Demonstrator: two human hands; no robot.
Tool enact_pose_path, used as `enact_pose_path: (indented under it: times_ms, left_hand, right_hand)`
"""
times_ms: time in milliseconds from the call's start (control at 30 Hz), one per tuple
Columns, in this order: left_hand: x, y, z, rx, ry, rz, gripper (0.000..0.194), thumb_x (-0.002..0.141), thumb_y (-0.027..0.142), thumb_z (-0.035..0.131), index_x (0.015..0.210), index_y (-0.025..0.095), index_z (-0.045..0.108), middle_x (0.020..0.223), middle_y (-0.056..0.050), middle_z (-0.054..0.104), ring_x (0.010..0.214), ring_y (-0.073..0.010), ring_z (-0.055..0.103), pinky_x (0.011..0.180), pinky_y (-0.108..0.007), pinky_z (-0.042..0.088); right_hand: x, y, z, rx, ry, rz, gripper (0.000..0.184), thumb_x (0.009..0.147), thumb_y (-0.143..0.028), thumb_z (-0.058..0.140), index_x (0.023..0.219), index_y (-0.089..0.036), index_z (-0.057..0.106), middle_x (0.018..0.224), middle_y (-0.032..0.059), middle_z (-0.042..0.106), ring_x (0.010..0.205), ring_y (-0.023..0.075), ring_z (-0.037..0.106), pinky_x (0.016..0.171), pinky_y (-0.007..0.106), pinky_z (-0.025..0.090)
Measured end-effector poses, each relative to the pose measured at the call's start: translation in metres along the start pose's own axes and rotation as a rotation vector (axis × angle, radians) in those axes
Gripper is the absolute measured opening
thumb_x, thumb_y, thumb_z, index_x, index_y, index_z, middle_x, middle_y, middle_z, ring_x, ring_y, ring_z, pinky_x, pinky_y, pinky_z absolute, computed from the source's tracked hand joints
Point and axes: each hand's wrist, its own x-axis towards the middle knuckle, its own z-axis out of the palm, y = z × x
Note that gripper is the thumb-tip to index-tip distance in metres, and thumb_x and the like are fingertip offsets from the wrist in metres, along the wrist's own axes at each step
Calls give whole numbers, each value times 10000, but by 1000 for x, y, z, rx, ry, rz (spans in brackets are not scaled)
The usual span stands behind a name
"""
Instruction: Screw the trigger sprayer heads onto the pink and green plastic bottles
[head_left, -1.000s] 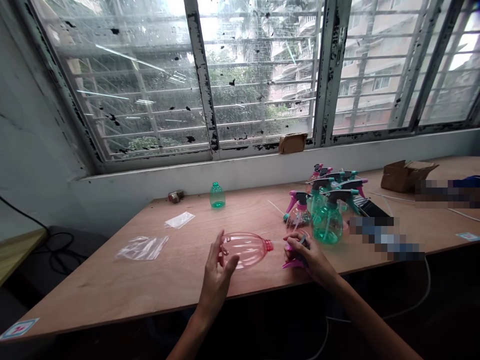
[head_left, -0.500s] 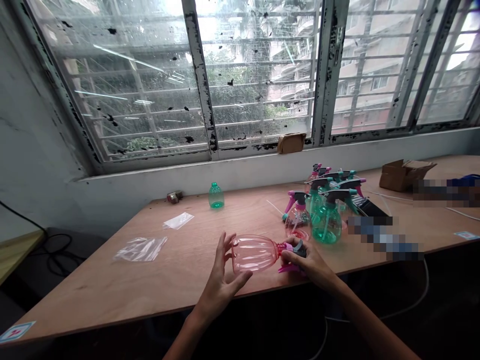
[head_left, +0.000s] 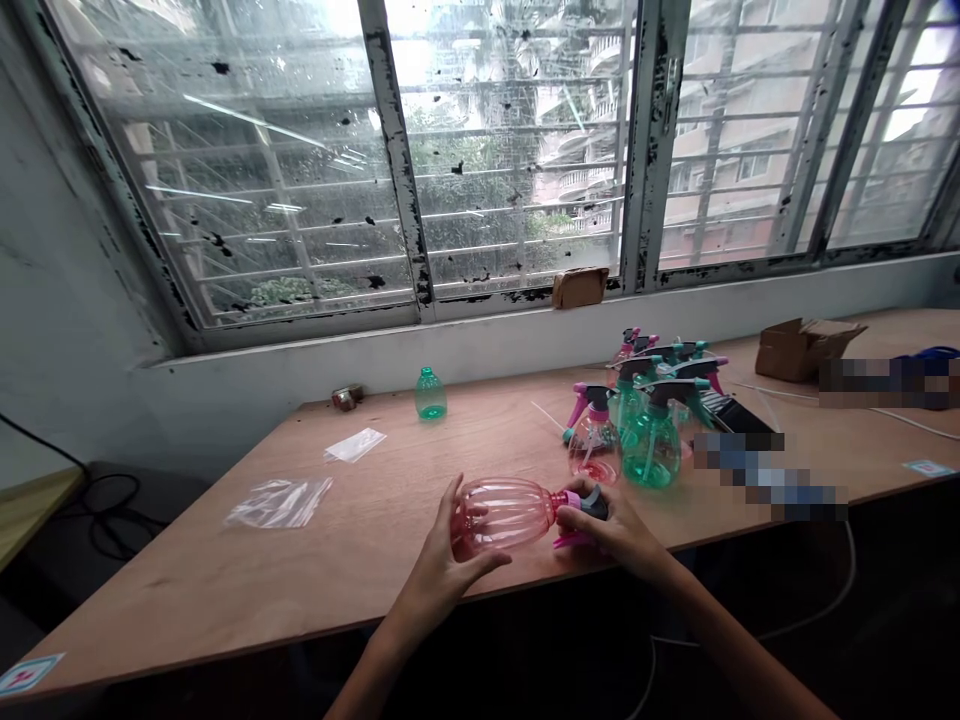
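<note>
A clear pink spray bottle [head_left: 506, 512] lies sideways in the air over the table's front edge, its base to the left. My left hand [head_left: 442, 550] is wrapped round the base, the thumb along the near side and the fingers behind, partly seen through the plastic. At the neck, my right hand [head_left: 611, 525] grips the pink and dark grey spray head [head_left: 589, 502]. A pink trigger points down below that hand. Just beyond stand a pink spray bottle [head_left: 594, 450] and a green spray bottle [head_left: 651, 452], both upright with heads on.
More spray bottles [head_left: 637, 355] cluster behind. A headless green bottle [head_left: 430, 396] stands near the wall beside a tape roll [head_left: 347, 397]. Plastic bags [head_left: 281, 502] lie on the left of the table [head_left: 247, 590]. An open cardboard box [head_left: 799, 350] sits far right.
My left hand has closed in on the bottle's base, its fingers now behind the plastic. The bottle has tilted or turned slightly; my right hand keeps its hold on the head.
</note>
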Motion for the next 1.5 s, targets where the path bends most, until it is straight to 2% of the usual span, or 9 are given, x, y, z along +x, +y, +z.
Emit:
enact_pose_path:
  times_ms: [167,400,633,767,900,1100,1233,1333,1500]
  left_hand:
    - [0,-2,1,74,17,85,1036,653,289,873,1504,304,283,1588,-113,287,1449,-348,300,1184,-479,286]
    - [0,5,-1,-40,1,-61,1009,822,487,704,1562,205,79,1459,-204,459,1244,-338,559,1093,-520,402]
    - [-2,5,0,51,-17,57,975,766,319,787,1543,307,199,1592,-108,310,1446,-314,333,1203,-468,239]
    - [-3,7,-2,24,-32,-8,1045,786,374,770,1565,291,78,1515,-152,416,1379,-329,439,1173,-511,288]
    - [-1,5,-5,-45,11,-80,950,808,482,716,1547,192,195,1414,-197,513,1306,-346,512,1136,-526,352]
    - [-1,1,-1,-31,-28,50,980,727,328,818,1521,338,243,1584,-108,313,1434,-320,343,1166,-484,323]
    - [-2,4,-1,-45,-18,-18,1086,733,368,814,1558,294,112,1532,-163,384,1388,-331,414,1163,-509,314]
    - [-2,8,-3,-55,6,-58,1005,763,426,776,1555,274,177,1566,-158,340,1375,-352,432,1153,-521,332]
    - [-3,5,-3,-10,-25,72,976,740,318,814,1528,377,242,1606,-65,293,1414,-331,377,1178,-509,296]
  right_hand:
    - [0,0,0,18,-4,10,327,815,-445,755,938,-178,612,760,11,697,683,187,689,639,288,545]
    - [-1,-3,1,-52,24,-19,331,788,-442,780,945,-185,643,801,-1,664,693,174,667,618,272,531]
    - [-2,-1,1,70,-10,43,327,833,-448,739,942,-178,590,737,22,721,682,197,706,641,303,548]
    - [-3,0,2,48,-12,43,327,823,-438,754,941,-177,597,731,19,726,675,193,708,635,297,552]
    - [-3,-2,2,12,-32,40,333,816,-434,763,955,-172,613,745,20,731,686,188,709,647,287,550]
    - [-1,-2,1,44,-22,47,344,820,-455,752,941,-167,608,731,24,730,674,191,713,632,289,564]
    - [-2,-3,1,41,-31,53,346,812,-461,757,931,-171,610,746,29,730,687,197,716,640,299,572]
    - [-2,-4,1,24,-57,62,355,815,-476,749,938,-172,615,755,36,732,703,206,715,658,318,578]
    - [-2,-6,1,19,-63,54,351,826,-487,734,904,-167,615,759,45,735,693,199,708,653,315,569]
